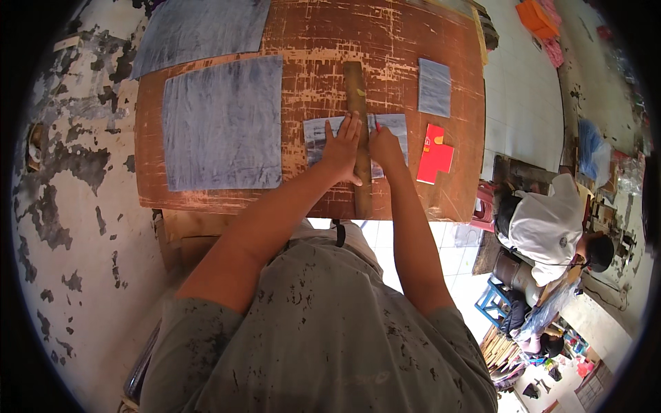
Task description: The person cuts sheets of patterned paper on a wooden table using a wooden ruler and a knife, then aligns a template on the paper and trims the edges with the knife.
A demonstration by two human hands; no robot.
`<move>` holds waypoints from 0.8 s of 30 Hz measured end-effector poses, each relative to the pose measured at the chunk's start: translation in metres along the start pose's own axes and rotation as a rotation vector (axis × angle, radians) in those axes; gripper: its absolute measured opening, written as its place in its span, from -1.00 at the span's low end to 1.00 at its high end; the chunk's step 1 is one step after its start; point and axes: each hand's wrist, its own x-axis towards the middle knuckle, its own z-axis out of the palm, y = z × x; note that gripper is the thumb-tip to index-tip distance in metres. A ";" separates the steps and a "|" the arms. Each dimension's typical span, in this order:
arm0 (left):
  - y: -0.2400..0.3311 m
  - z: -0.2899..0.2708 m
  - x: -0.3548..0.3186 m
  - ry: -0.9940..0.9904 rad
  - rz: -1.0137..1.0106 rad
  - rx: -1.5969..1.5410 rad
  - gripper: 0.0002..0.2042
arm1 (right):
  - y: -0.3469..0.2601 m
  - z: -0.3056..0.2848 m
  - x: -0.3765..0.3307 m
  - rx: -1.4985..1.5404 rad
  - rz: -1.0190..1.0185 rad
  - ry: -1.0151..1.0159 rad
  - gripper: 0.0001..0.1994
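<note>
A long brown straightedge lies across a small grey-blue streaked sheet on the table. My left hand presses flat on the straightedge and the sheet beside it, its fingers stretched away from me. Just right of the straightedge, my right hand is closed around a slim red tool, held over the sheet. The tool's tip is too small to make out, so I cannot tell whether it is a pen or a knife.
Large grey-blue sheets lie on the worn red-brown table to the left. On the right are a smaller grey piece and a notched red card. Another person in a white shirt sits beyond the table's right side.
</note>
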 end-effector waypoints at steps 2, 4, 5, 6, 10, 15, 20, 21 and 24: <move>0.000 -0.002 -0.001 0.000 0.007 -0.001 0.60 | -0.007 0.001 0.015 -0.061 -0.090 -0.039 -0.55; 0.001 -0.002 -0.002 -0.005 -0.001 -0.007 0.60 | -0.016 0.004 0.020 0.052 0.034 -0.081 -0.53; 0.000 -0.002 -0.003 -0.007 -0.004 -0.013 0.59 | -0.021 0.003 0.019 0.051 0.029 -0.089 -0.53; 0.000 -0.001 -0.004 -0.011 -0.011 -0.016 0.59 | -0.025 0.001 0.017 0.048 0.028 -0.113 -0.53; 0.002 -0.006 -0.002 -0.026 -0.007 -0.009 0.59 | -0.015 0.000 0.024 -0.010 -0.057 -0.133 -0.54; -0.001 -0.004 -0.005 -0.033 -0.038 -0.006 0.58 | -0.002 0.017 -0.030 -0.225 -0.258 -0.131 -0.59; 0.004 -0.007 -0.001 -0.014 -0.032 -0.008 0.61 | 0.064 0.052 -0.101 -0.147 -0.034 -0.211 -0.62; 0.002 -0.004 -0.003 -0.007 -0.033 -0.008 0.61 | 0.064 0.051 -0.107 -0.151 -0.037 -0.206 -0.62; -0.004 0.003 -0.007 0.063 -0.031 -0.090 0.63 | 0.047 0.022 -0.118 0.021 0.005 -0.135 -0.61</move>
